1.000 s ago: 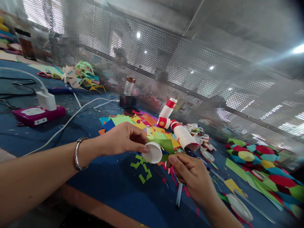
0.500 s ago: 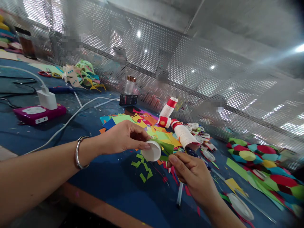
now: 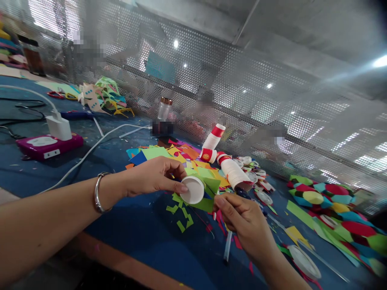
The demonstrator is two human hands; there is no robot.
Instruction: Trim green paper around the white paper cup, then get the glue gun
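Note:
My left hand (image 3: 161, 177) is closed, pinching the rim of a round white paper cup bottom (image 3: 192, 190) between thumb and fingers. Its flat round face is turned towards me. Green paper (image 3: 208, 204) shows behind and to the right of it. Close by on the right, my right hand (image 3: 238, 215) is closed, with thumb and forefinger pinched at the green paper's edge. What lies between those fingertips is too small to make out. A thin dark line runs from them towards the cup bottom. Small green paper scraps (image 3: 184, 219) lie below on the blue table (image 3: 136, 237).
Behind my hands spreads a heap of coloured paper (image 3: 157, 153), with stacked paper cups (image 3: 234, 173) beside it. A glue gun (image 3: 77, 115), a purple power strip (image 3: 50, 146) and a white cable (image 3: 87, 155) lie left. Colourful patchwork pieces (image 3: 338, 197) sit right.
The cup bottom has turned to face me more fully and shifted slightly left with my left hand. More green paper shows beside it. My right hand stays almost in place.

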